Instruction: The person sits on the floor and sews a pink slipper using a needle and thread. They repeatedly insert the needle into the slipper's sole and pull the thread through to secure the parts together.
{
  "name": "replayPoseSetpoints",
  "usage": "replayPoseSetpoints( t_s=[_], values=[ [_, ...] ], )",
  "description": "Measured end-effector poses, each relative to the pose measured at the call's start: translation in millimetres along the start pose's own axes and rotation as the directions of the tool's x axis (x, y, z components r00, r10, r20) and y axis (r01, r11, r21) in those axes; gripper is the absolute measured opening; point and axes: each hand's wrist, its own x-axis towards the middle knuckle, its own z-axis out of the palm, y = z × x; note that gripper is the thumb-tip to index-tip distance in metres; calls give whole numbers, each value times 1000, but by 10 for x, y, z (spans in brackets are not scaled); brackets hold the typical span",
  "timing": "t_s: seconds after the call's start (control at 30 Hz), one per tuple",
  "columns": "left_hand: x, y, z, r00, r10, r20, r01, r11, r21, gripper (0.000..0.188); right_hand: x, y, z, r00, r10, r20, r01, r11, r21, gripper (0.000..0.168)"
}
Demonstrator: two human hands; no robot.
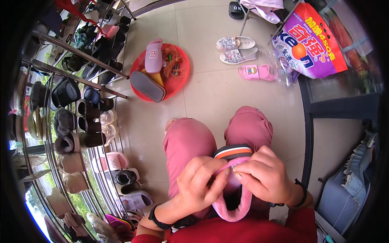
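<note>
A pink plush slipper (234,209) with a layered black, white and orange sole (233,152) rests between my thighs, its opening towards me. My left hand (202,182) pinches the slipper's upper at the near edge of the opening's far side. Close beside it, my right hand (263,174) holds a thin, shiny needle-like piece (233,167) between thumb and forefinger, touching the pink fabric. The fingertips of both hands nearly meet. The inside of the slipper is dark, and part of its upper is hidden by my fingers.
A red basin (182,86) on the floor holds a pink slipper, a grey sole (148,86) and tangled orange thread. Metal racks (82,54) full of shoes line the left. Patterned shoes (238,56), a pink slide (258,72) and a purple detergent bag (310,45) lie ahead right.
</note>
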Motion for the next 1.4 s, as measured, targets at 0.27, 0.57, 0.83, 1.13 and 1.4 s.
replayPoseSetpoints(
  t_s=[0.27, 0.57, 0.83, 1.13, 1.4],
  values=[
    [160, 45, -78, 984, -32, 174, 11, 993, 117, 29, 62, -29, -51, 988, 140, 62, -148, 979, 140, 6],
    [173, 102, -70, 934, -294, 202, 308, 951, -40, 20, -15, 56, -27, 994, 103, 43, -109, 975, 191, 4],
    [134, 32, -55, 966, -183, 182, 191, 981, -23, 20, -28, 40, -3, 997, 76, -3, -75, 986, 152, 5],
    [134, 37, -42, 977, -145, 156, 147, 989, -4, 20, -26, 15, 33, 996, 88, -33, -84, 991, 107, 5],
    [114, 13, -46, 982, -120, 143, 123, 992, -8, 20, -20, 27, 4, 997, 80, 12, -81, 989, 125, 5]
  ],
)
